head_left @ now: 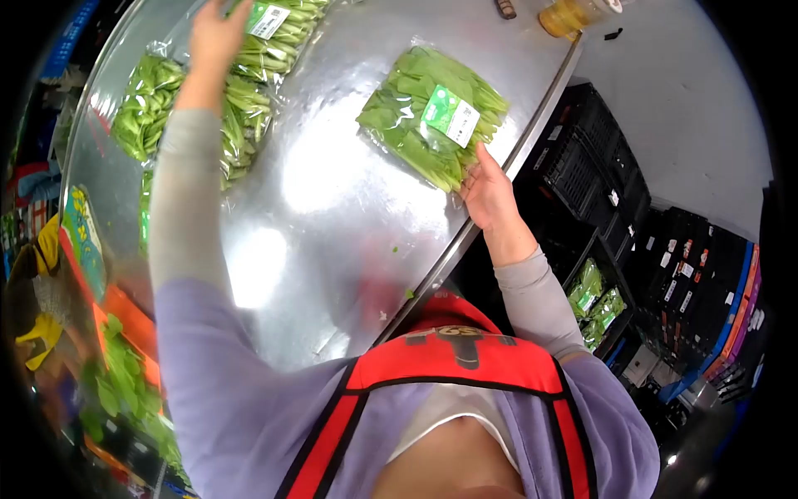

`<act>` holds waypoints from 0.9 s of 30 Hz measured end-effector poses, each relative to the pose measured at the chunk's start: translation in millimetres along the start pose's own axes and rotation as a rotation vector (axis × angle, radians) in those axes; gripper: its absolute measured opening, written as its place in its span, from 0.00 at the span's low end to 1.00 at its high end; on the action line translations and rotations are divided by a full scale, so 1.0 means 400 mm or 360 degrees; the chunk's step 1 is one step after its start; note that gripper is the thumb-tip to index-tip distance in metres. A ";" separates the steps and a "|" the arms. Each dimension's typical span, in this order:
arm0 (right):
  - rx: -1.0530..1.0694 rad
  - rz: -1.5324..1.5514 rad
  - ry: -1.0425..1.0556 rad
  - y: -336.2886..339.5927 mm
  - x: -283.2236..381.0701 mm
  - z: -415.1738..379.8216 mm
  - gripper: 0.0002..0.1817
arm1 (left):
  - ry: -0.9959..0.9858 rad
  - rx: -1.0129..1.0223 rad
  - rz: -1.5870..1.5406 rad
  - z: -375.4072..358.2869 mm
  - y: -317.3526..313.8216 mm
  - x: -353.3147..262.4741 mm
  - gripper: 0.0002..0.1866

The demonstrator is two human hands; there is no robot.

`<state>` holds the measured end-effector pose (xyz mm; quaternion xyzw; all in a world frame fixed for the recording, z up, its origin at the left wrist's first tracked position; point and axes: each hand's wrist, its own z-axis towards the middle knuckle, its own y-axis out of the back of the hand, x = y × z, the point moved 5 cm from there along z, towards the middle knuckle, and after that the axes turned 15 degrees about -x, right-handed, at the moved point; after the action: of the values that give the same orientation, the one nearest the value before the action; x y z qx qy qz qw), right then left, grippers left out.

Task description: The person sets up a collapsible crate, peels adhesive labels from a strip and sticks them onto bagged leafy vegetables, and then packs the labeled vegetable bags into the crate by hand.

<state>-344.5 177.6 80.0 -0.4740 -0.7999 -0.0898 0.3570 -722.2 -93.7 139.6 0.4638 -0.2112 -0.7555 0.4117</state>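
Observation:
My right hand (489, 193) grips the stem end of a clear bag of leafy greens (405, 125), thumb along its edge and fingers curled by the stems. That bag carries a green and white label (450, 116) and lies at the metal table's right side. At the top edge, my left hand (214, 40) closes on the near end of another labelled bag of greens (278, 50); its fingertips are partly cut off by the frame. Below that hand lie more bagged greens (243, 125), and a further bag (146, 106) sits left of my forearm.
The shiny metal table (324, 216) ends at a raised right edge. Black crates (594, 154) stand beyond it, and a lower crate holds bagged greens (597, 303). A jar of yellowish contents (569, 17) is at the top right. Loose greens (125, 366) lie at lower left.

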 end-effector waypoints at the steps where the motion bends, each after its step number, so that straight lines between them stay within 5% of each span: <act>1: 0.0000 -0.0012 0.0000 0.000 0.002 -0.004 0.27 | 0.0082 0.0056 0.0079 0.058 -0.034 0.101 0.44; 3: -0.0049 -0.0014 0.0011 0.017 -0.014 0.012 0.25 | 0.0238 0.0209 0.0108 0.063 -0.062 0.151 0.49; 5: -0.0080 -0.0013 0.0042 0.021 -0.011 0.019 0.22 | 0.0300 0.0459 0.0293 0.034 -0.080 0.148 0.38; 7: -0.0067 0.0013 0.0036 0.012 -0.006 0.003 0.27 | 0.0402 0.0592 0.0165 0.046 -0.076 0.156 0.46; 9: -0.0043 0.0047 -0.0005 0.017 -0.008 0.007 0.27 | 0.0658 0.1175 -0.0179 0.003 -0.022 0.063 0.47; 19: 0.0211 0.0016 -0.0012 -0.037 0.021 0.028 0.22 | 0.0292 0.1299 -0.0543 -0.056 0.012 -0.163 0.42; 23: 0.0088 0.0176 0.0168 -0.074 0.031 0.007 0.25 | 0.0591 0.1412 -0.0819 -0.128 0.040 -0.159 0.39; 25: 0.0148 0.0274 0.0134 -0.070 0.021 0.029 0.27 | 0.0695 0.1024 -0.0700 -0.154 0.095 -0.145 0.31; 27: 0.0207 0.0374 0.0074 -0.060 0.016 0.037 0.27 | 0.0780 0.1017 -0.0888 -0.188 0.116 -0.096 0.31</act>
<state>-373.3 176.5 78.0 -0.5380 -0.7345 -0.0061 0.4135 -627.8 -84.0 156.0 0.7701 -0.1970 -0.6029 0.0683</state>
